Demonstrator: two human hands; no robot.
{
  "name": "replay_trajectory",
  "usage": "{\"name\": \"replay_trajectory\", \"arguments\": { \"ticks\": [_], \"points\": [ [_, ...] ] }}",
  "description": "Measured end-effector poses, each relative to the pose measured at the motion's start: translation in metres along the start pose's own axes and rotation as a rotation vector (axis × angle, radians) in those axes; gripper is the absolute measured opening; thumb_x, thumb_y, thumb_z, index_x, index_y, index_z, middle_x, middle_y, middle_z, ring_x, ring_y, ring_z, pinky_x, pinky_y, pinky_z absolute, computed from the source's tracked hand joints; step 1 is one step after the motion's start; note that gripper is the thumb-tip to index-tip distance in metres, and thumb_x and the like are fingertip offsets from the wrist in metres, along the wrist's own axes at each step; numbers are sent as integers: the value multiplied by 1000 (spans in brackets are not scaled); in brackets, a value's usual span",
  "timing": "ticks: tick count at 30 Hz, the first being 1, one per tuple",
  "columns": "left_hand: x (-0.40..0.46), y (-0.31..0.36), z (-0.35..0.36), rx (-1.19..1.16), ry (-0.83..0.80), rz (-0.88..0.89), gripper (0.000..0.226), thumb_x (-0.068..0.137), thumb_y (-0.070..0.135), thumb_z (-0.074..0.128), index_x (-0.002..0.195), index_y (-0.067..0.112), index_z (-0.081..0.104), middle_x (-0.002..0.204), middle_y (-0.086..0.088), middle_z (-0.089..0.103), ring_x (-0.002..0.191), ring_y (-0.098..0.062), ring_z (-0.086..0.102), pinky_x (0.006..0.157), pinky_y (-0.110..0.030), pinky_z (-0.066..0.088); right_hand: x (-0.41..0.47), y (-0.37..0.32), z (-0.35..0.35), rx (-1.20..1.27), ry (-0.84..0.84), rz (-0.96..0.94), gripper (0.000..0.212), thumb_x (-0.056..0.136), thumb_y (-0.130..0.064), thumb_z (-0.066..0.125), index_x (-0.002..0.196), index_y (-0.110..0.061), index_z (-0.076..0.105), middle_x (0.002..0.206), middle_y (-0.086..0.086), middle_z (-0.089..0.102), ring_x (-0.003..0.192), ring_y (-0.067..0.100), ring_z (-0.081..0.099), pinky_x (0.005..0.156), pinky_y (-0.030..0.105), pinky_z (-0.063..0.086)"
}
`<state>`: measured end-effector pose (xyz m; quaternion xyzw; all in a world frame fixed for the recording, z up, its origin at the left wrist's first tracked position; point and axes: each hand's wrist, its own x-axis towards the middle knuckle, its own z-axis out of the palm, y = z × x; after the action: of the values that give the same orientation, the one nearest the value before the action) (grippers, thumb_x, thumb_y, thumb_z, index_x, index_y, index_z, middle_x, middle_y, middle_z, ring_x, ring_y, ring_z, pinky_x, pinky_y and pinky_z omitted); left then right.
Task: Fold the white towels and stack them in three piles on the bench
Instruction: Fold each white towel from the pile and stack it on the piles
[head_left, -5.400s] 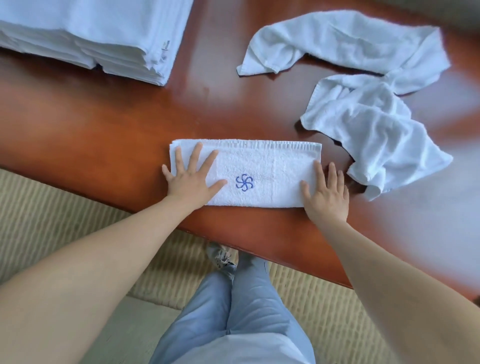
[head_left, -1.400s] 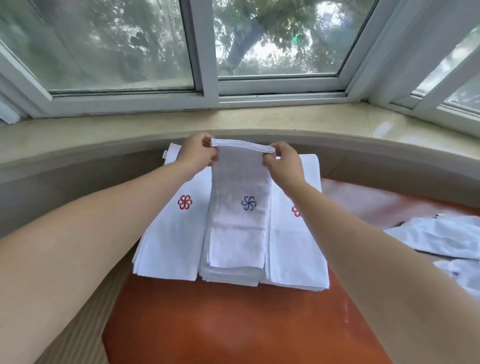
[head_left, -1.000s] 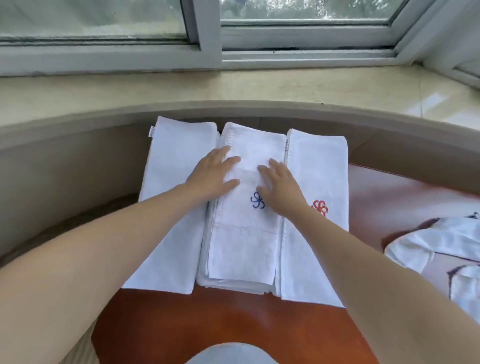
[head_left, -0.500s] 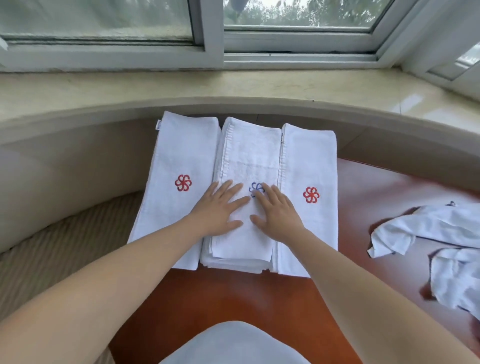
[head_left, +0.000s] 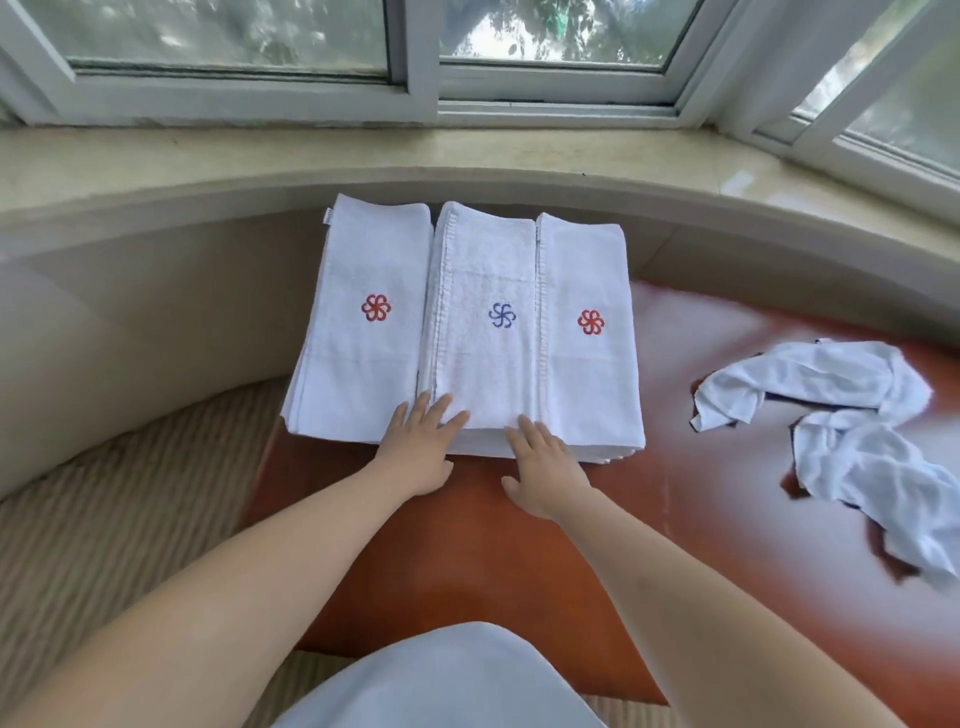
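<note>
Three piles of folded white towels lie side by side at the far end of the red-brown bench (head_left: 467, 561). The left pile (head_left: 363, 353) and the right pile (head_left: 592, 364) each show a red flower mark on top. The middle pile (head_left: 488, 353) is topped by a towel with a blue flower mark. My left hand (head_left: 421, 447) lies flat with its fingertips on the near edge of the middle pile. My right hand (head_left: 540, 467) lies flat at that pile's near right corner. Both hands hold nothing.
Two crumpled white towels lie loose on the bench at the right, one (head_left: 810, 384) farther and one (head_left: 883, 488) nearer. A curved stone sill (head_left: 311, 161) and the window stand behind the piles. Ribbed carpet (head_left: 104, 519) lies left of the bench.
I carried the blue-marked towel from the bench's front edge, laid it on the middle pile, and slid both flat hands down it to its near edge.
</note>
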<state>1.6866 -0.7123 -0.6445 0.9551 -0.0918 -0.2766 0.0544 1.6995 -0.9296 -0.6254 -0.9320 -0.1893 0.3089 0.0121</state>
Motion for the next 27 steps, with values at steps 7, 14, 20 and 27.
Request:
{"name": "replay_trajectory", "arguments": {
  "ticks": [7, 14, 20, 27],
  "points": [
    [-41, 55, -9, -70, 15, -50, 69, 102, 38, 45, 162, 29, 13, 170, -4, 12, 157, -30, 2, 126, -52, 2, -63, 14, 2, 104, 104, 4, 74, 99, -42, 55, 162, -20, 22, 169, 1, 20, 156, 21, 13, 124, 39, 17],
    [-71, 184, 4, -50, 91, 28, 69, 101, 43, 48, 161, 29, 19, 170, -3, 14, 156, -30, 8, 126, -49, 9, -170, 98, 39, 204, 257, 106, 70, 100, -44, 55, 159, -20, 27, 166, 2, 26, 154, 24, 20, 125, 40, 21],
    [-102, 337, 27, -27, 112, 175, 66, 99, 42, 50, 159, 27, 28, 166, 0, 24, 152, -25, 20, 124, -45, 19, -293, 216, 89, 352, 291, 296, 58, 102, -41, 53, 155, -21, 40, 158, 5, 42, 148, 25, 33, 119, 37, 29],
    [-108, 486, 32, 33, 106, 356, 62, 99, 39, 50, 157, 24, 34, 164, 1, 30, 150, -24, 27, 123, -42, 23, -405, 316, 125, 580, 397, 506, 51, 100, -41, 55, 147, -22, 50, 145, 6, 54, 135, 27, 49, 108, 37, 41]
  ]
}}
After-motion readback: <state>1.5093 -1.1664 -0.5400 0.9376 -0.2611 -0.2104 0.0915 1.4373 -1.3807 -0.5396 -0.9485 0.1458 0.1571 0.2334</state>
